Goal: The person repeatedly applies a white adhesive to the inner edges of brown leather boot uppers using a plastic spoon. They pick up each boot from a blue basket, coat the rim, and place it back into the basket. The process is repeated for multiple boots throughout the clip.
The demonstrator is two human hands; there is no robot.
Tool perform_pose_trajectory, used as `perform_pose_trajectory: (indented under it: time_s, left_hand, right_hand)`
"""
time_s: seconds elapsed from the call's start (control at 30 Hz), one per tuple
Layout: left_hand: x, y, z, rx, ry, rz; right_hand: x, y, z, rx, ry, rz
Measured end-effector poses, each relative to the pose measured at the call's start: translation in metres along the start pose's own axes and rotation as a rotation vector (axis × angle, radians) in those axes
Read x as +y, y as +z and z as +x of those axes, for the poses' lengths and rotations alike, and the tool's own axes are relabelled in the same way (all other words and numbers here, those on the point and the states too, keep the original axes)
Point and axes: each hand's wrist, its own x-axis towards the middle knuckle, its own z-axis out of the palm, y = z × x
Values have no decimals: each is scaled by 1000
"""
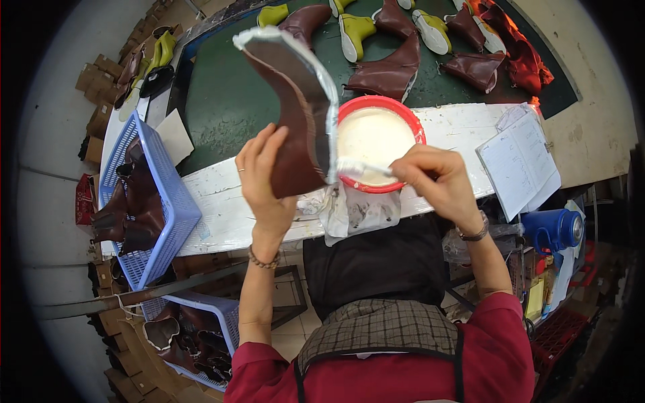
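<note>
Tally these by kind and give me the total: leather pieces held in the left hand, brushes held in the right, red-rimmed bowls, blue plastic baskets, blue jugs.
Brown leather piece in the left hand: 1
Brush in the right hand: 1
Red-rimmed bowl: 1
Blue plastic baskets: 2
Blue jug: 1
Total: 6

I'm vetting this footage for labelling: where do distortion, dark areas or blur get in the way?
Head view: black fisheye border swallows the corners; head view: the metal rail at lower left bows; head view: the brush in the right hand looks soft, perhaps from motion.
</note>
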Motion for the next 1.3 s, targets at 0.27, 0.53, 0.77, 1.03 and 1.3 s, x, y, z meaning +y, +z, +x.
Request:
perform_pose_trajectory:
  time_s: [0.27,0.53,0.77,1.03,1.3]
  left_hand:
    - [-54,-78,-39,-236,-1053,-723]
    - [-87,-55,-115,-30,-1132,-1336]
    - [-91,-49,-115,102,-1078,-1427]
    - [-49,-29,-68,-282,-1021,-1505]
    - [-23,-37,-48,-757,-1004,-1483]
  right_hand:
    - [54,-40,0,76,-22,-777]
    - [14,-12,33,107,-256,-37]
    - [16,-9,19,68,-155,-44]
    - [5,-1,49,35,-299,0]
    - [-17,-32,65,-89,-398,-203]
